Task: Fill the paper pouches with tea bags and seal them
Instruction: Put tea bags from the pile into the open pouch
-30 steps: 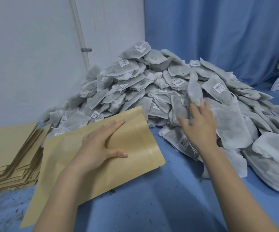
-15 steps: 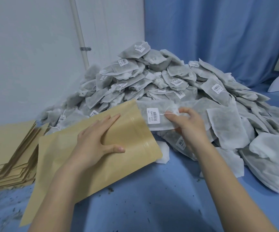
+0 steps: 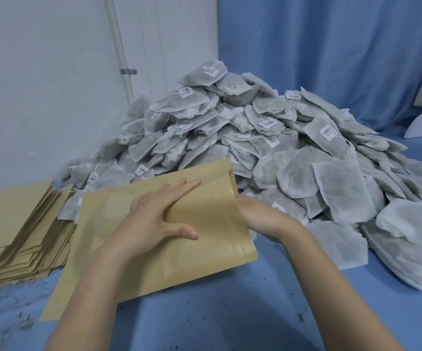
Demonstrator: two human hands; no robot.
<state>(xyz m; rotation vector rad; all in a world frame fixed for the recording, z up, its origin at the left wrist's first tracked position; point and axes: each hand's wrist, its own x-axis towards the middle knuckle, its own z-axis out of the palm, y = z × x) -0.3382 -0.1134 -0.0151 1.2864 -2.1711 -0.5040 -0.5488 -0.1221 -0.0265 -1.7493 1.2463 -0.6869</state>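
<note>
L hand [image 3: 154, 219] flat on pouch [image 3: 212, 249]; R hand [image 3: 260, 216] fingers hidden in mouth, grip unclear.

Your tan paper pouch [image 3: 205, 224] lies tilted on the blue tabletop [image 3: 230, 312], mouth gaping toward the grey heap of tea bags [image 3: 268, 138]; flat spare pouches [image 3: 14, 224] sit stacked leftward.

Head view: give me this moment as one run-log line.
step: filling | left hand: flat on paper pouch | right hand: at pouch mouth, fingers hidden | tea bag pile: behind | seal: not done
</note>
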